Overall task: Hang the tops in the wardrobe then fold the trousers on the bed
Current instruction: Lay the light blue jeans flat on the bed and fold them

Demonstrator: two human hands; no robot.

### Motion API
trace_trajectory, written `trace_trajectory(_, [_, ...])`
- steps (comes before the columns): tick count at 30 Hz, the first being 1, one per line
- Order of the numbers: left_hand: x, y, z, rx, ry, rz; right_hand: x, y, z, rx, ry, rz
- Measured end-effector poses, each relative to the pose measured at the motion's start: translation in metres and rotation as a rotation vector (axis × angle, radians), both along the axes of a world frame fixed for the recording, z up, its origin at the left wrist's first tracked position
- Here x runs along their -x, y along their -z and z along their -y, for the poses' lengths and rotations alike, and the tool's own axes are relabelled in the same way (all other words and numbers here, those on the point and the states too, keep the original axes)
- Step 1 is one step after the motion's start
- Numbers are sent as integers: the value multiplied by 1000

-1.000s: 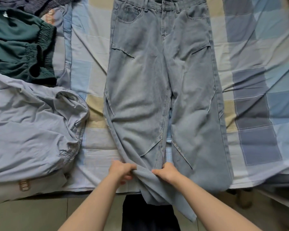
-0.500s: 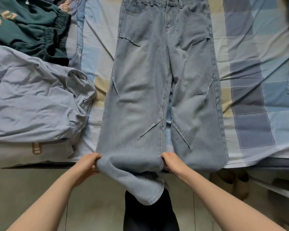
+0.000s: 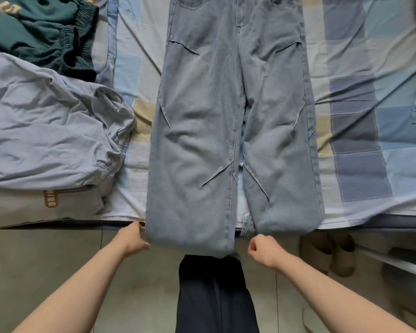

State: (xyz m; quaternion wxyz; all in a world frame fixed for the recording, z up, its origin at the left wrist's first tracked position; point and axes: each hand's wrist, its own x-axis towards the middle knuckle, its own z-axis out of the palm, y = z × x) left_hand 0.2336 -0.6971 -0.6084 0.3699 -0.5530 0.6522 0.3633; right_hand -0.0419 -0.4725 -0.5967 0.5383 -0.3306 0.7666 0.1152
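While flat, jeans (image 3: pixel 228 131) between hands

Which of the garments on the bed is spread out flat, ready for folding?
The light blue jeans, laid out full length down the middle of the bed. The dark green garment and the pale blue-grey garment to their left lie bunched and crumpled.

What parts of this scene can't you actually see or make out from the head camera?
- Waistband of the jeans: cut off by the top edge.
- Left hand fingertips: hidden behind the jeans' hem.
- Lettering on the green garment: cut off by the top-left corner.
- Shoes under the bed: shadowed, unclear.
- Right hand: fist, palm side hidden.
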Motion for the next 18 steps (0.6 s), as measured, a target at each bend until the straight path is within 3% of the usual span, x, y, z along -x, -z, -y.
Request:
trace_trajectory(2, [23,-7,-11,208,16,-34,23,3,-8,69,127,-110])
trace_trajectory(4, [59,-13,-22,346,-3,-200,54,-2,-5,162,358,-245])
trace_trajectory(7, [133,-12,-40,114,-77,-413,107,-3,-5,288,601,-488])
trace_trajectory(9, [180,-3,-54,-103,-219,-485,136,3,-11,218,727,-535])
trace_trajectory(12, [228,23,-72,-278,-483,-498,165,22,-25,63,823,-420])
trace_trajectory(18, [267,22,-93,-476,-617,-438,165,5,-27,151,1049,-42])
